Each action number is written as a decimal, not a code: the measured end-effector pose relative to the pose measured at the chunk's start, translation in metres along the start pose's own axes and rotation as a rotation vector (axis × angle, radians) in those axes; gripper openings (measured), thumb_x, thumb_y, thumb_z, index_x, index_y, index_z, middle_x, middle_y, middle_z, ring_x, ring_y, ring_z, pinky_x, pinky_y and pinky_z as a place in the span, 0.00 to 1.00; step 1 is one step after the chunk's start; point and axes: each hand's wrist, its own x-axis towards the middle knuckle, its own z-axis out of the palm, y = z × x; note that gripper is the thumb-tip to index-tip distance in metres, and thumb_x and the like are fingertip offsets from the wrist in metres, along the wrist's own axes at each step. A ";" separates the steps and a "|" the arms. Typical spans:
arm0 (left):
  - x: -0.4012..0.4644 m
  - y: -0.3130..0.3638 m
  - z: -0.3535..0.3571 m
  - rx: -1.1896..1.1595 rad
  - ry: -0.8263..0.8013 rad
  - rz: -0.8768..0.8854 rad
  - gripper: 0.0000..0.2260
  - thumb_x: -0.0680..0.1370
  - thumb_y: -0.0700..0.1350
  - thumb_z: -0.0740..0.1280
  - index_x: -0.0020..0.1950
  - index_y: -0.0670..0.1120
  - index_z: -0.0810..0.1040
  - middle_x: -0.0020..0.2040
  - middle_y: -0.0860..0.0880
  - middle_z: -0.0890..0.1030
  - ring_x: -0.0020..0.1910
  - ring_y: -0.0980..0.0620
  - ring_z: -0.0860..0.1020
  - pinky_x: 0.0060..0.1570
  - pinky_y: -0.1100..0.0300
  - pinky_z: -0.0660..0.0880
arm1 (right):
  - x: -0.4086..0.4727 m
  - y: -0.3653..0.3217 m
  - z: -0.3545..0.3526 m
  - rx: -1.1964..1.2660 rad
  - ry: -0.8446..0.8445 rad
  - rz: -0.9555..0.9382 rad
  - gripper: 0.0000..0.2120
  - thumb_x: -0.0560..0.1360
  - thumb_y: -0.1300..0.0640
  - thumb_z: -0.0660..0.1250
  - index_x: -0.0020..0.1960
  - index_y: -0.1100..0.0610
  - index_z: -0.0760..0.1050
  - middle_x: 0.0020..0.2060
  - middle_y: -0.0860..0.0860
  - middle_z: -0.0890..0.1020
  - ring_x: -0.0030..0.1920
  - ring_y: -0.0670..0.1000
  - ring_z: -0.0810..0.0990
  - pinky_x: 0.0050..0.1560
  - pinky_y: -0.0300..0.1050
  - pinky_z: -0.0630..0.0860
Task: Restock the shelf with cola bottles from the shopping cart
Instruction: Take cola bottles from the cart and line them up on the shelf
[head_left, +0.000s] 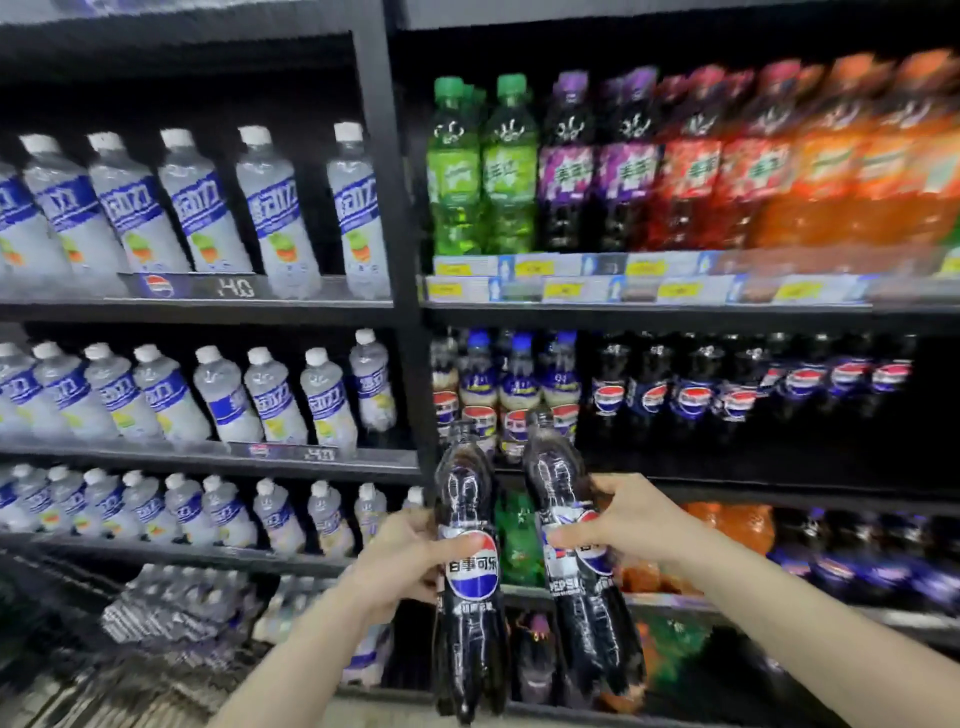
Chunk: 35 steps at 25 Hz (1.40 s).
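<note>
Along the far wall, shelving: a black multi-tier shelf unit (400, 218) fills the view, split by an upright post into a left bay and a right bay.
Left bay: rows of pale bottles with white caps and blue labels (275, 208) stand on three tiers, all leaning in the wide-angle view.
Right bay, upper tier: green bottles (480, 166) at the left, then purple bottles (597, 161), red bottles (722, 161) and orange bottles (872, 156) toward the right; the right end is blurred.
Right bay, middle tier: blue-capped bottles (519, 384) at the left, a row of dark cola bottles (691, 389) to their right.
Price strip: yellow-and-white tags (571, 280) run along the front edge of the upper right tier; text unreadable.
Near left, low: shrink-wrapped packs of pale bottles (176, 603), stacked.
Left cola bottle (470, 561): dark, upright, black cap, round red-white-blue logo facing the camera; held near, in front of the post.
Right cola bottle (582, 551): dark, tilted slightly left at the top, just beside the left one; whether they touch cannot be told.
Left hand (400, 561): fingers wrapped round the label zone of the left cola bottle, thumb across the front.
Right hand (623, 525): fingers and thumb clamped round the label zone of the right cola bottle.
</note>
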 end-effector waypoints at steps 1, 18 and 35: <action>0.001 0.002 0.029 0.010 -0.027 0.001 0.09 0.71 0.42 0.75 0.47 0.45 0.78 0.38 0.47 0.85 0.31 0.50 0.79 0.32 0.58 0.79 | -0.015 0.014 -0.024 0.012 0.026 0.001 0.17 0.59 0.57 0.82 0.47 0.55 0.82 0.35 0.46 0.85 0.34 0.42 0.80 0.38 0.38 0.74; 0.038 0.065 0.333 0.150 -0.358 0.112 0.17 0.69 0.44 0.77 0.54 0.40 0.80 0.43 0.43 0.84 0.39 0.47 0.81 0.37 0.56 0.77 | -0.173 0.120 -0.282 0.081 0.398 0.112 0.16 0.65 0.60 0.78 0.51 0.58 0.79 0.21 0.45 0.77 0.20 0.44 0.75 0.23 0.37 0.71; 0.203 0.030 0.430 0.102 -0.241 0.189 0.18 0.69 0.45 0.76 0.55 0.40 0.79 0.48 0.38 0.84 0.41 0.42 0.82 0.41 0.50 0.78 | -0.030 0.240 -0.391 0.025 0.494 0.007 0.20 0.60 0.56 0.81 0.49 0.51 0.78 0.32 0.48 0.83 0.27 0.44 0.79 0.25 0.38 0.73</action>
